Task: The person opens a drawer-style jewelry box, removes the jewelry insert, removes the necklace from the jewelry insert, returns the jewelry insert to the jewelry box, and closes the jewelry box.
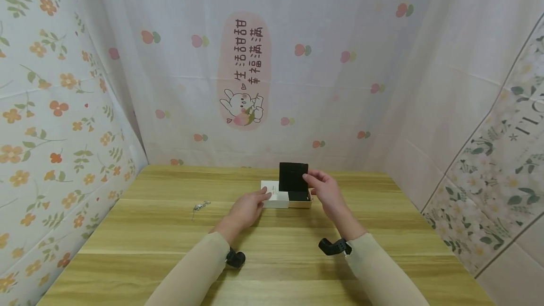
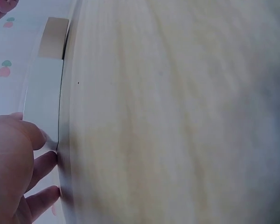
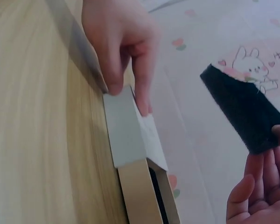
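Observation:
On the wooden table is a small white sliding box (image 1: 275, 202) with print on top. Its brown drawer (image 3: 139, 191) is pulled partway out at the right end and shows a dark inside. My left hand (image 1: 247, 206) grips the white sleeve near its left end, thumb on the near side. Above the open drawer, my right hand (image 1: 327, 191) pinches a thin black square pad (image 1: 293, 177) by its right edge, between thumb and fingers. In the right wrist view the pad looks fuzzy, with a notched edge, and is tilted in the air.
A small silver chain-like piece (image 1: 201, 206) lies on the table (image 1: 161, 240), left of the box. Behind the table hangs a white printed curtain (image 1: 340, 107), close past the box. Floral cloths (image 1: 51, 107) enclose both sides.

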Tool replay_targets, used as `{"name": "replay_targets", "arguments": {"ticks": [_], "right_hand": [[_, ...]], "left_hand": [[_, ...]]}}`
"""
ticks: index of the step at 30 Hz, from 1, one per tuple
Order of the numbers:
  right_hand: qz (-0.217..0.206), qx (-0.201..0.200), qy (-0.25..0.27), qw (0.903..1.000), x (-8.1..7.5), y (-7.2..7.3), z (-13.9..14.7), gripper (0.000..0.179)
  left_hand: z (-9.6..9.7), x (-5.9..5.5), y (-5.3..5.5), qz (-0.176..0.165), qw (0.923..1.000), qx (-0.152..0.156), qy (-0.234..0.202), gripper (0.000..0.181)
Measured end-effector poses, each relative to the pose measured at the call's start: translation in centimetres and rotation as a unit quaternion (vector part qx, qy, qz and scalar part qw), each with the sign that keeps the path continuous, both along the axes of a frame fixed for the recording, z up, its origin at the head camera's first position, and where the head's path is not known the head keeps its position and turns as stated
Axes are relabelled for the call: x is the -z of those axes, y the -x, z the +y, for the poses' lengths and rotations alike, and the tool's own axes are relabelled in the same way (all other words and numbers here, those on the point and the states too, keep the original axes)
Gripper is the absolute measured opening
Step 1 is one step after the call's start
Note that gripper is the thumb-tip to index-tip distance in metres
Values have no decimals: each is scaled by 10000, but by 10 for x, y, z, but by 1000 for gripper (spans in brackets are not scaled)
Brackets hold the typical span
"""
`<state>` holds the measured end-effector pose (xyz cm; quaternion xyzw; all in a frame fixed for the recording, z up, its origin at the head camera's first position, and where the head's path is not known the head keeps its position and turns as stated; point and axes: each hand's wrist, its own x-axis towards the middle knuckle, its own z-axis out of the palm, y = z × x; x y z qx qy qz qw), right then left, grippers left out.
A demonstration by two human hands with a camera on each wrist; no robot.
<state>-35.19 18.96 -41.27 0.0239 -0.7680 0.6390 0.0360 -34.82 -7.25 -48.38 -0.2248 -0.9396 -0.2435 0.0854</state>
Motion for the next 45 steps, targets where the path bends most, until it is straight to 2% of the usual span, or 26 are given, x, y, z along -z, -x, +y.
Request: {"name": "replay_targets", "arguments": {"ticks": [7, 20, 27, 36, 45], "right_hand": [[-153, 167, -179, 9996, 1, 12, 5, 40], [-359, 456, -617, 9964, 14, 30, 15, 36], [-559, 448, -1024, 9922, 16, 33, 18, 34], [-791, 361, -1555, 9840, 21, 37, 25, 44], [-707, 436, -2051, 9752, 25, 38, 19, 45]], "left_hand": [[-1, -1, 1, -45, 10000, 50, 28, 46], [-1, -4, -1, -118, 9999, 71, -102, 46], [-2, -4, -1, -118, 9998, 56, -135, 47], [0, -4, -3, -123, 9999, 32, -115, 47], [0, -5, -5, -143, 9998, 28, -140, 46]]}}
